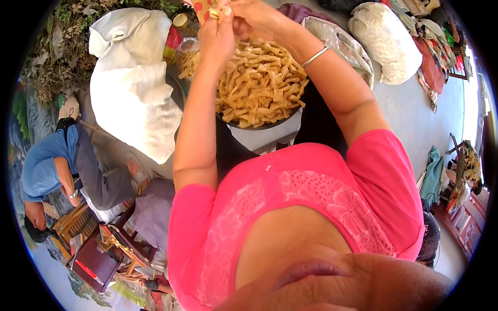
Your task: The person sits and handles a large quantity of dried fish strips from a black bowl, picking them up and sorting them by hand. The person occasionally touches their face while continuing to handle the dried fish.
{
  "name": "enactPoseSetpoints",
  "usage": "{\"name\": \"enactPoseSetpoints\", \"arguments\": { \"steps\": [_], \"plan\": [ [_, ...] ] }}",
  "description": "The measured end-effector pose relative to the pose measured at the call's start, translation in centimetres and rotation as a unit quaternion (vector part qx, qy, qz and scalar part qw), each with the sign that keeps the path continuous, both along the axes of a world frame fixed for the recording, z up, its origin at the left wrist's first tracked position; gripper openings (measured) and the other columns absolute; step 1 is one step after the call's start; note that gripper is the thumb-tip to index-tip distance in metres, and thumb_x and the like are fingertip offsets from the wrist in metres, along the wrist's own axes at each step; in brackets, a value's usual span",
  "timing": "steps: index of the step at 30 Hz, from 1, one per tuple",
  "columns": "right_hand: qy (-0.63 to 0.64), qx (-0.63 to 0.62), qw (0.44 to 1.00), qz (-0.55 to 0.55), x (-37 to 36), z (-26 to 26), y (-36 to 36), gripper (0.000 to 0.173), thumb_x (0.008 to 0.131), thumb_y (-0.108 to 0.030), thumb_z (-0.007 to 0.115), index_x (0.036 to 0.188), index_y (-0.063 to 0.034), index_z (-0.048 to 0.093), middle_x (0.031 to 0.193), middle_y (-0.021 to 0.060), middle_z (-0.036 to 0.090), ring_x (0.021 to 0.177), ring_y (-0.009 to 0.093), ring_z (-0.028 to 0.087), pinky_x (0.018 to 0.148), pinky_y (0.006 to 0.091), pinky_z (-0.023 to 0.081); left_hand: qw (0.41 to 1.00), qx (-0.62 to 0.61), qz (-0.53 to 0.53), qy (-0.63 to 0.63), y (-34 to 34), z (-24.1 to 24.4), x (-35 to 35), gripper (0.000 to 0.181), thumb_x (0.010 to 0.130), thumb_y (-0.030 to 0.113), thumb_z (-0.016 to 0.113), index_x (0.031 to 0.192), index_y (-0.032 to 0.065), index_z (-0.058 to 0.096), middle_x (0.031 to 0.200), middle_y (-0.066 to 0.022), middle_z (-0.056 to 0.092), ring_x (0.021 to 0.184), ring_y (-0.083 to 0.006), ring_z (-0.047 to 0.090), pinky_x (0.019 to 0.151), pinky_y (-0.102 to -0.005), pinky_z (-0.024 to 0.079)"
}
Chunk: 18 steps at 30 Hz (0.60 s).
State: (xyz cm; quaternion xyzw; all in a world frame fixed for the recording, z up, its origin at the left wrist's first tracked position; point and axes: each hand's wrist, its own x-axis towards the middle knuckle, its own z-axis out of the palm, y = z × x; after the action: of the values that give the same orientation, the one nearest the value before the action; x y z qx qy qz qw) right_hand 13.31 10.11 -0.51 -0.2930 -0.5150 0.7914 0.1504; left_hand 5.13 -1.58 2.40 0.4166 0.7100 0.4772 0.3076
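My left hand is at the top of the view, with a small pale yellow strip pinched at its thumb and fingertips. Close against it is my right hand, its fingers curled; what they grip is partly hidden. A silver bangle circles my right forearm. Below both hands a dark round basin is heaped with yellow-brown knotted strips, apparently dried food. More strips show beside my left wrist, by a clear plastic bag. Red-dotted material lies just beyond my left hand.
White sacks lie to the left, near a pile of dried plants. A stuffed white sack rests at right. Another person bends over at left near wooden chairs. Clothes hang at right.
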Motion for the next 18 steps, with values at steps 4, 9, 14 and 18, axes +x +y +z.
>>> {"name": "enactPoseSetpoints", "arguments": {
  "steps": [4,9,14,18],
  "plan": [
    [0.081,-0.055,0.99,0.102,2.2,4.3,-3.1,0.033,0.109,-0.027,0.048,0.089,-0.0052,0.061,0.065,-0.0004,0.048,0.054,0.013,0.045,0.052,0.0287,0.039,0.895,0.212,0.093,-0.382,0.2,-2.3,-0.2,0.046,0.109,0.032,0.045,0.117,-0.004,0.072,0.092,-0.0111,0.069,0.073,-0.0166,0.059,0.068,-0.0263,0.047],
    [0.062,0.223,0.949,0.216,3.0,3.5,-1.8,0.03,0.108,-0.026,0.051,0.093,-0.0042,0.065,0.069,0.0011,0.053,0.063,0.013,0.049,0.056,0.0303,0.041,0.774,0.365,0.05,-0.515,0.1,0.2,-3.3,0.041,0.113,0.037,0.03,0.092,0.0095,0.052,0.073,-0.0039,0.053,0.072,-0.0202,0.054,0.077,-0.0407,0.049],
    [0.08,0.451,0.872,0.17,3.7,5.6,-3.4,0.026,0.107,-0.022,0.053,0.098,-0.0022,0.066,0.072,-0.0018,0.051,0.065,0.008,0.044,0.059,0.0264,0.039,0.846,0.422,0.182,-0.271,-1.7,2.5,-5.1,0.041,0.112,0.039,0.036,0.092,0.0077,0.053,0.07,-0.0007,0.046,0.063,-0.0113,0.042,0.058,-0.0287,0.036],
    [0.17,0.086,0.975,0.116,3.6,6.0,-4.4,0.02,0.104,-0.017,0.058,0.094,-0.0035,0.068,0.069,-0.0015,0.053,0.055,0.008,0.046,0.05,0.0232,0.038,0.861,0.461,0.177,0.126,-1.4,1.5,-4.4,0.043,0.109,0.033,0.045,0.111,-0.0032,0.068,0.086,-0.0081,0.065,0.071,-0.0153,0.057,0.065,-0.028,0.046]
  ]
}}
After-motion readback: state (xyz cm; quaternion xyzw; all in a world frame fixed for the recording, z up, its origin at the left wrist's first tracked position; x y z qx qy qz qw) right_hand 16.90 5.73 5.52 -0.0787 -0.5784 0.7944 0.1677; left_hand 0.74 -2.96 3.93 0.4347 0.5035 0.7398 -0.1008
